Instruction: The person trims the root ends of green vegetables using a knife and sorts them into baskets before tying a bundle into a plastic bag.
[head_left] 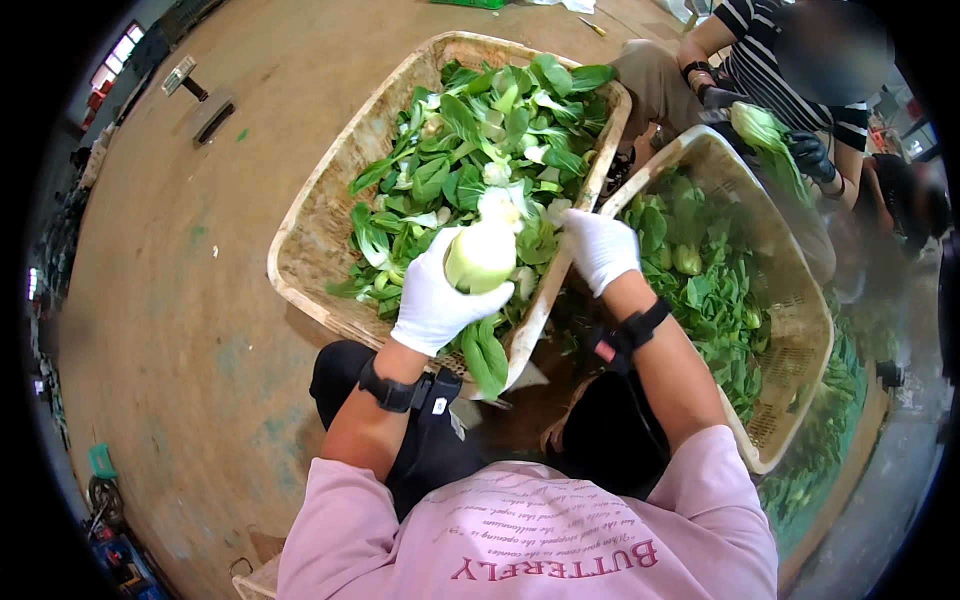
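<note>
presently: one head of leafy greens (pixel 482 262), bok choy by its look, held above the near part of the left crate (pixel 325 225), closer to that crate's right edge than its left. handling, as judged: light to middling in weight, firm and crisp at the thick base, soft and limp in the blades; stalks liable to snap or bruise under a hard squeeze, and the smooth skin possibly slippery if damp. best hold: around the swollen stalk base, lightly, leaf ends left free. appearance: pale green, rounded and glossy on the bulge, whitening toward the root end, which points to the crate's far edge; one dark green leaf (pixel 485 358), seemingly its own, hangs toward the near right corner. left hand (pixel 435 300), white-gloved: grasping the head, fingers along its left side, thumb across its near side. right hand (pixel 603 250), white-gloved: beside the crate's right edge, fingers curled; whether they grip anything, cannot tell. also listed: loose leaves and pale stalk pieces (pixel 430 180), heaped in the left crate; right crate (pixel 797 345), plastic, holding more greens; beyond its far edge, a co-worker (pixel 755 75) in a striped top, with another head of greens (pixel 757 128).
</note>
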